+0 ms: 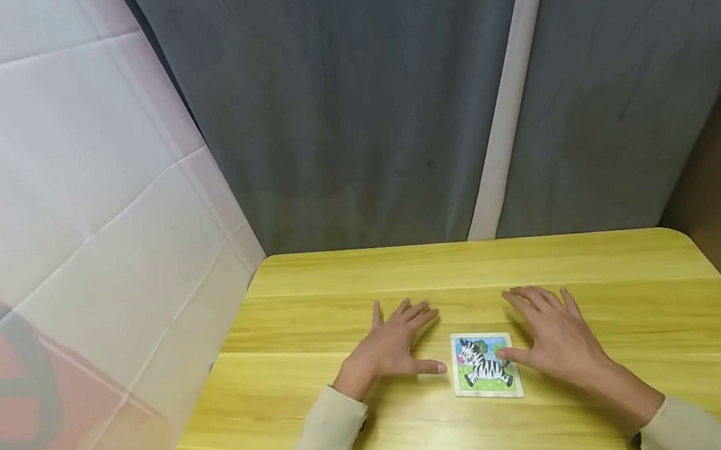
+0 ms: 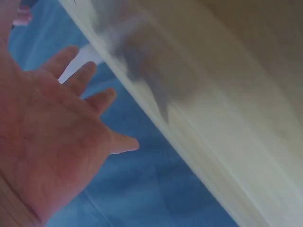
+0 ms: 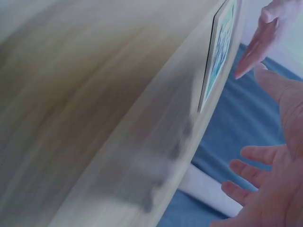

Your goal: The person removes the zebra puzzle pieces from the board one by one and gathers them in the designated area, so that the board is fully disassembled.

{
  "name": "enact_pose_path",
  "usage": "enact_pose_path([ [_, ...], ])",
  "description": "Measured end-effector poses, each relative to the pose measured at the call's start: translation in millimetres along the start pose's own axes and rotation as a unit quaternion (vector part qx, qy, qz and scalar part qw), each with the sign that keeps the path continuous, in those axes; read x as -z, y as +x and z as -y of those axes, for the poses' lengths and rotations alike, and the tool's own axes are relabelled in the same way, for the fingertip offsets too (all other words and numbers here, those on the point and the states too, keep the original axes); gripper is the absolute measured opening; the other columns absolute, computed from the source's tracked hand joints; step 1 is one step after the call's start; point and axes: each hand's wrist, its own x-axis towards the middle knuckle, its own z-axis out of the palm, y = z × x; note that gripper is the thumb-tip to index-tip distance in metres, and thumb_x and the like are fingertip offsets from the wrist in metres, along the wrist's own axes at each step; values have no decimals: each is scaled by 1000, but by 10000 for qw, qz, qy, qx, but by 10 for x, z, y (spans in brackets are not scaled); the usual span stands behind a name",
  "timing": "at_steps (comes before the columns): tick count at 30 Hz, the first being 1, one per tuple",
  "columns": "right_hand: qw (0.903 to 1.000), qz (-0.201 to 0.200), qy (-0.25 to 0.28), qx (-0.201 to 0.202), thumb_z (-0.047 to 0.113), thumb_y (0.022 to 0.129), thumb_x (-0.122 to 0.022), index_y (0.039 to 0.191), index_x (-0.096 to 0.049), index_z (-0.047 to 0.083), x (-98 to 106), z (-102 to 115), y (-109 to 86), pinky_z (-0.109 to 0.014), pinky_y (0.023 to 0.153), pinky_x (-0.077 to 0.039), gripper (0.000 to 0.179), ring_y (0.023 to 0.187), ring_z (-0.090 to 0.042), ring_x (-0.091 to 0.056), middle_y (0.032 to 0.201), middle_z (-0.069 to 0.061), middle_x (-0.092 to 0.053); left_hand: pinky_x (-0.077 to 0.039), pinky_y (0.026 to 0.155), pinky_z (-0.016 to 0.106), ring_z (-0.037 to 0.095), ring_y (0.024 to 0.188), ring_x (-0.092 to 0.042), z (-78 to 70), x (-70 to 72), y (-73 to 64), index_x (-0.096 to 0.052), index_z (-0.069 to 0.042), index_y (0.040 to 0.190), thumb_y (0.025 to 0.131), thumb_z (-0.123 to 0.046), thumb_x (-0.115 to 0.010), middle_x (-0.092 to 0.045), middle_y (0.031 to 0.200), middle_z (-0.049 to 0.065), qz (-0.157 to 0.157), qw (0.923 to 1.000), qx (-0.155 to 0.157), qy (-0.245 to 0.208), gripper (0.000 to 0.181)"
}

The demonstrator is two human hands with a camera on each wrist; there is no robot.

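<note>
A square puzzle (image 1: 485, 367) with a zebra picture and a pale frame lies flat on the table, between the two hands. My left hand (image 1: 393, 347) hovers left of it, fingers spread and thumb pointing at the puzzle's left edge. On the other side, my right hand (image 1: 560, 340) is held above the table with its fingers extended, its thumb overlapping the puzzle's right side in the head view. Neither hand holds anything. The right wrist view shows the puzzle (image 3: 220, 54) edge-on, apart from the right hand (image 3: 274, 165). Only the left palm and fingers (image 2: 125, 142) show in the left wrist view.
The yellow wood-grain table (image 1: 314, 284) reaches to a grey curtain (image 1: 353, 114) with a pale vertical strip (image 1: 506, 117). A white printed cloth wall (image 1: 80, 168) borders the left side, and a brown panel (image 1: 720, 207) the right.
</note>
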Motion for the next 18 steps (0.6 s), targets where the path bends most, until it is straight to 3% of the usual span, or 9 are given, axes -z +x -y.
enact_pose_path([
  [7,9993,317,177,85,62,72,-91,146,-62,13,-62,196,18,-64,106,-47,93,136,-38,-57,145,-12,-62,-2,126,77,33,166,-19,-186,-79,37,-31,-35,168,80,-84,-70,-25,177,-7,346,9994,-80,-41,108],
  [13,9978,551,289,219,58,74,-92,143,-65,16,-153,360,28,-61,103,-50,86,134,-34,-60,143,-7,-65,-7,129,73,33,167,-15,-270,-121,39,-26,-31,170,76,-88,-69,-19,179,-8,528,9985,-33,170,117],
  [18,9960,752,376,307,56,73,-94,139,-68,15,-249,498,44,-60,102,-51,82,131,-32,-62,137,-5,-68,-13,129,72,34,167,-13,-292,-132,40,-24,-35,170,75,-86,-72,-16,179,-8,638,9976,14,251,117],
])
